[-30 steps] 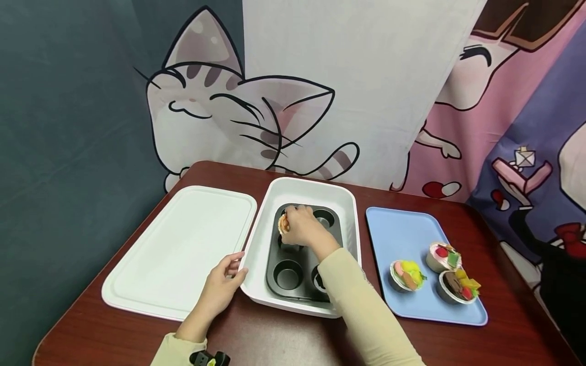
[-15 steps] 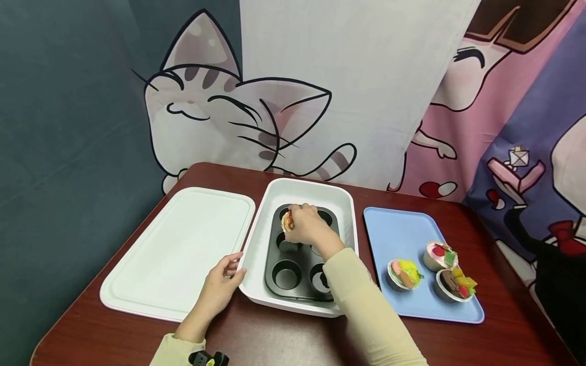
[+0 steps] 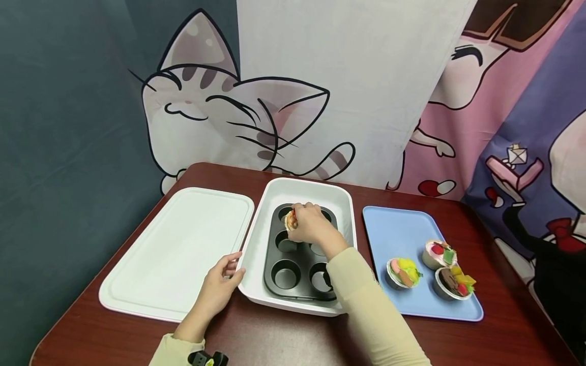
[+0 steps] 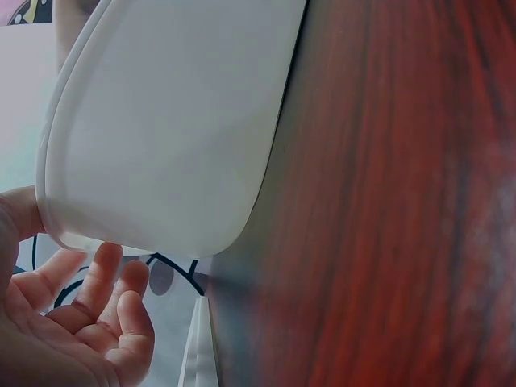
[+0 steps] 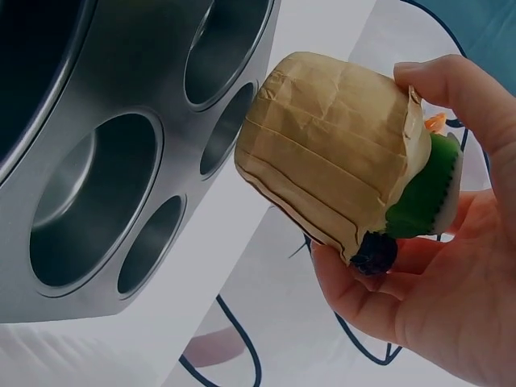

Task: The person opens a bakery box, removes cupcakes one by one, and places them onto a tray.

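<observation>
My right hand (image 3: 311, 223) holds a cupcake (image 3: 290, 221) over the dark muffin tin (image 3: 304, 274). In the right wrist view, the cupcake's brown paper cup (image 5: 330, 145) lies tipped on its side, thumb and fingers around its topped end. A green slice (image 5: 423, 189) and a dark blue berry (image 5: 375, 253) show on that end. The tin sits inside a white tub (image 3: 297, 190), and its visible cups hold nothing. At the tub's near left corner, my left hand (image 3: 222, 282) grips the rim, thumb on one side and loosely bent fingers on the other.
Right of the tub lies a blue tray (image 3: 398, 229) with a yellow-topped cupcake (image 3: 404, 273), a pink-topped cupcake (image 3: 440, 254) and a chocolate-topped cupcake (image 3: 455, 283). A white lid (image 3: 183, 244) lies flat on the left. The brown table (image 3: 284, 335) runs back to a cartoon curtain.
My right hand has shifted slightly to the right with the cupcake, still above the tin. The left hand keeps its place on the tub's rim.
</observation>
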A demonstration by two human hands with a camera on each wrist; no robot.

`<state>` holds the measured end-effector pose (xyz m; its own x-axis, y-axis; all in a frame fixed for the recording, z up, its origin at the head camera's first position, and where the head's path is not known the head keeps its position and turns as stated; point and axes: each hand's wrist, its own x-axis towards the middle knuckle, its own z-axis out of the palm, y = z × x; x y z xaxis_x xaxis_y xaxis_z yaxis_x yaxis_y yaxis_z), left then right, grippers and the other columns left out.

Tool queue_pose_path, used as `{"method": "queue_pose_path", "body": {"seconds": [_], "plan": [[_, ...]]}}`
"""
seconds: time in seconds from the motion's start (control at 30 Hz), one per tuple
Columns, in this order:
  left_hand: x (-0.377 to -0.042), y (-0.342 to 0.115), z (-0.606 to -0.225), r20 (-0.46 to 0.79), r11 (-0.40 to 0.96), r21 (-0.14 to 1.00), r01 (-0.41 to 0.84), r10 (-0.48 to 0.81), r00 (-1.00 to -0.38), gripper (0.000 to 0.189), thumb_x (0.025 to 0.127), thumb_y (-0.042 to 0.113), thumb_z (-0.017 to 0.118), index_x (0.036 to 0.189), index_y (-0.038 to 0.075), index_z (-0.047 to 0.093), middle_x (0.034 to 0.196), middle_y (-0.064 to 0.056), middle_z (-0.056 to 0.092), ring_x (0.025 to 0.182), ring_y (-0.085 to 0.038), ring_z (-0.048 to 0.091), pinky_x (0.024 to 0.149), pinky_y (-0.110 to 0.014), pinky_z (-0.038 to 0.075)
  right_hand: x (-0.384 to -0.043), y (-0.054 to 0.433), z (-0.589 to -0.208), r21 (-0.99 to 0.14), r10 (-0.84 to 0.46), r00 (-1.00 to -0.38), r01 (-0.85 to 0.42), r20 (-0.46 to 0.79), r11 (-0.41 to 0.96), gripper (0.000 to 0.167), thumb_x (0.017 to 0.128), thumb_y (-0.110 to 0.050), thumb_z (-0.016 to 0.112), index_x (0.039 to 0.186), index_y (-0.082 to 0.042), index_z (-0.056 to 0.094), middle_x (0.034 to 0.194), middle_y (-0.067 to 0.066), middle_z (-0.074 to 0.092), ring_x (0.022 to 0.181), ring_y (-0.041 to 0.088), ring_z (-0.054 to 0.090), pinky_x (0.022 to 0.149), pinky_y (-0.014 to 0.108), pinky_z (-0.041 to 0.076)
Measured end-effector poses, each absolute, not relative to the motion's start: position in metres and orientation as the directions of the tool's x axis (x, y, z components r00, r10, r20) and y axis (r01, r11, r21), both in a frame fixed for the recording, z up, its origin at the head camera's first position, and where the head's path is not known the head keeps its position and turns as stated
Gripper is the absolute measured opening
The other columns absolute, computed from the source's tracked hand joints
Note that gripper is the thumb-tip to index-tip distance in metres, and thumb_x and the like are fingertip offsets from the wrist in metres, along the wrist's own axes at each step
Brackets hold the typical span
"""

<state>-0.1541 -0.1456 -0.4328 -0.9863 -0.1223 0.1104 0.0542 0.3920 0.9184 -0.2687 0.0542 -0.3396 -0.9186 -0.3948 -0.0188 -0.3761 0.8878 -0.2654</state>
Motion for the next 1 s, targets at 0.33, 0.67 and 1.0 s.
{"method": "queue_pose_path", "body": {"seconds": [0.33, 0.67, 1.0], "plan": [[-0.153, -0.146, -0.433, 0.101, 0.399, 0.916, 0.043, -0.126, -0.987, 0.036, 0.080, 0.008, 0.060, 0.115, 0.004, 0.053, 0.090, -0.009, 0.057, 0.080, -0.018, 0.055, 0.068, -0.028, 0.043, -0.269, 0.063, -0.339, -0.278, -0.361, -0.932, -0.341, -0.020, 0.898, 0.064, 0.062, -0.025, 0.068, 0.119, -0.004, 0.047, 0.091, 0.010, 0.047, 0.084, 0.025, 0.042, 0.070, 0.035, 0.040], [-0.153, -0.146, -0.432, 0.095, 0.406, 0.913, 0.035, -0.129, -0.987, 0.036, 0.080, 0.008, 0.060, 0.115, 0.004, 0.053, 0.089, -0.009, 0.057, 0.080, -0.018, 0.055, 0.068, -0.029, 0.043, -0.269, 0.077, -0.341, -0.301, -0.313, -0.950, -0.296, -0.007, 0.906, 0.066, 0.064, -0.026, 0.066, 0.122, -0.004, 0.044, 0.091, 0.011, 0.046, 0.084, 0.026, 0.041, 0.069, 0.034, 0.039], [-0.154, -0.146, -0.434, 0.101, 0.403, 0.914, 0.039, -0.133, -0.986, 0.036, 0.080, 0.007, 0.060, 0.115, 0.004, 0.053, 0.089, -0.009, 0.057, 0.080, -0.018, 0.054, 0.067, -0.027, 0.043, -0.269, 0.087, -0.340, -0.311, -0.291, -0.957, -0.275, -0.004, 0.910, 0.069, 0.065, -0.025, 0.063, 0.125, -0.002, 0.041, 0.095, 0.013, 0.046, 0.087, 0.028, 0.040, 0.070, 0.036, 0.039]]}}
